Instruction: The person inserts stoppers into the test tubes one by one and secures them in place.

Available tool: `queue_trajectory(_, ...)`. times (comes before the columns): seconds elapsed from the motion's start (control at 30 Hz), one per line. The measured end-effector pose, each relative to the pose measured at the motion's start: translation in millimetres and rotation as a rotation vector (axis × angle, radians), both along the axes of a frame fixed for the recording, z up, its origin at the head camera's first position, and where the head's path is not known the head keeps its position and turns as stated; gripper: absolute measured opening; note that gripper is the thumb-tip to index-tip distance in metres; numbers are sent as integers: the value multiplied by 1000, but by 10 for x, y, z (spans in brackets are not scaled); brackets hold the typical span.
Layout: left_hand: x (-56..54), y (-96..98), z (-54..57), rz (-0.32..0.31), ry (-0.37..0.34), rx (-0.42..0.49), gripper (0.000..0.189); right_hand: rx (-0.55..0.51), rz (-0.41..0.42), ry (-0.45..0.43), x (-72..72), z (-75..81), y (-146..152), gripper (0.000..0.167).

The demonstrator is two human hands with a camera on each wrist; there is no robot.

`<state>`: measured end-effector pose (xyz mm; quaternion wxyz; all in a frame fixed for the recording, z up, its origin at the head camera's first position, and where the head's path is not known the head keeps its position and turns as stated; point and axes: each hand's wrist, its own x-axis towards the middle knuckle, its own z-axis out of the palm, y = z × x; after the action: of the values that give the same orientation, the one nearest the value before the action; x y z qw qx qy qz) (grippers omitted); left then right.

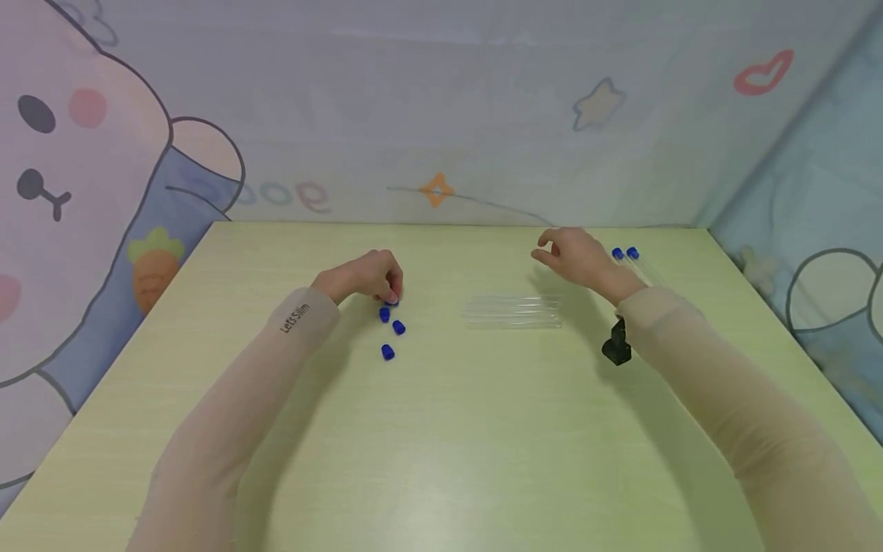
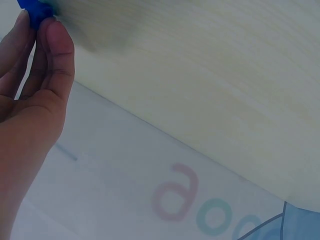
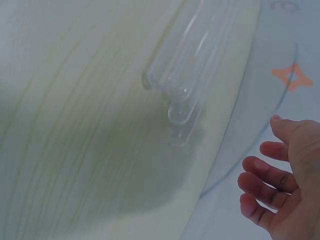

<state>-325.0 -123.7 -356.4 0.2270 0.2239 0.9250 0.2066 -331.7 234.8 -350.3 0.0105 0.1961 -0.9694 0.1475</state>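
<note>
Blue tube caps (image 1: pixel 398 327) by the left hand (image 1: pixel 366 274), clear test tubes (image 1: pixel 513 314) between the hands.
One pinched cap (image 2: pixel 41 14) sits between the left thumb and fingertips, a grip that seems suited to so small a piece; three loose ones lie on the near side of that hand, probably grouped for easy picking. Well apart from it, the right hand (image 1: pixel 576 257) holds nothing, its fingers loosely bent, just beyond the tubes' right ends. Slim, glossy and round-ended, whether glass or plastic I cannot tell, the tubes lie parallel, perhaps so that they do not roll. Two capped tubes (image 1: pixel 633 253) lie right of the right hand, seemingly set aside. The caps look like stubby plastic against the pale, wood-grained table (image 1: pixel 448 460).
</note>
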Motion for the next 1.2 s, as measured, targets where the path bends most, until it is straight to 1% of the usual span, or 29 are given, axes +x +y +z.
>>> queue_trajectory(0.17,8,8,7,-4,4,-7,5,23,23,-18,28,-5,-82,42)
queue_trajectory(0.3,11,14,16,-3,1,-4,4,24,44,-28,51,3,-122,42)
queue_trajectory(0.47,8,15,19,1,3,-8,4,35,80,-57,76,-22,-147,33)
queue_trajectory(0.63,12,17,19,-4,4,-12,4,59,144,-63,111,-56,-166,23)
queue_trajectory(0.87,22,-2,12,-13,14,-12,4,63,210,-80,118,-123,-214,20)
queue_trajectory(1.03,31,-8,12,-2,3,-7,4,64,258,-85,135,-156,-262,15)
queue_trajectory(1.2,34,3,23,-9,4,-3,4,66,267,-89,155,-186,-304,13)
